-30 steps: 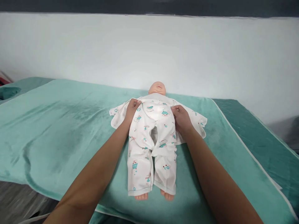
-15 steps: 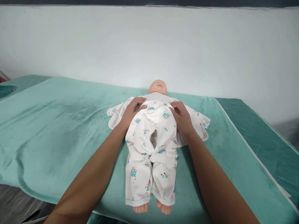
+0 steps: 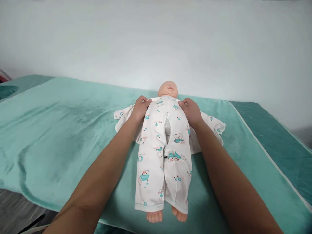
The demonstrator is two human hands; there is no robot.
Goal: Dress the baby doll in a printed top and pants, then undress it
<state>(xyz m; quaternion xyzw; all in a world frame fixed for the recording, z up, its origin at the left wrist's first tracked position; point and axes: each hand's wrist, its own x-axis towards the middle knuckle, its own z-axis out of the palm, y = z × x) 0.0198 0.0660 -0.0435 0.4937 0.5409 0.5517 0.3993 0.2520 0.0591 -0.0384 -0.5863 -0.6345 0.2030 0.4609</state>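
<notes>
A baby doll lies on its back, head away from me and feet toward me. White baby pants with teal and red prints cover its legs, an opening showing at the crotch. The pants' waistband reaches up to the doll's chest. My left hand pinches one side of the waistband, and my right hand pinches the other. A matching white shirt is spread beneath the doll, its sleeves out to both sides. Bare toes stick out below the pant cuffs.
The doll rests on a teal plush blanket over a bed or table. A darker teal cloth shows at the right. Behind stands a pale wall. Grey floor appears at the lower left.
Both hands have moved up toward the doll's head and closed on the waistband. The pants have been pulled higher, from the belly to the chest, and their legs look straighter.
</notes>
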